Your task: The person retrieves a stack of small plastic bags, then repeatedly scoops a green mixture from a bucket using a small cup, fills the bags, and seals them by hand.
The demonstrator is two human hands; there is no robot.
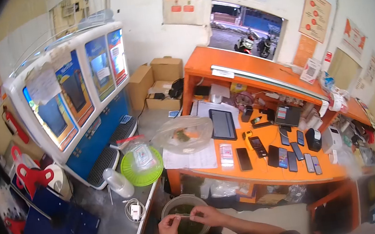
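Observation:
Both hands are at the bottom centre, above a round translucent tub (164, 208) with green leafy stuff (188, 230) inside. My left hand (168, 228) and my right hand (206, 215) face each other, fingertips pinched on a small, thin, pale strip (184, 217) stretched between them. What the strip is cannot be made out. Beyond the tub, a clear plastic bag (185, 136) with green and orange contents lies on white papers on the orange desk (233, 175).
Left of the tub, a grey counter (109, 207) holds a bright green basket (131, 174), a clear bottle (118, 183) and a white charger (135, 212). Several phones (282, 156) and a tablet (222, 124) lie on the desk. A drink dispenser (89, 130) stands at left.

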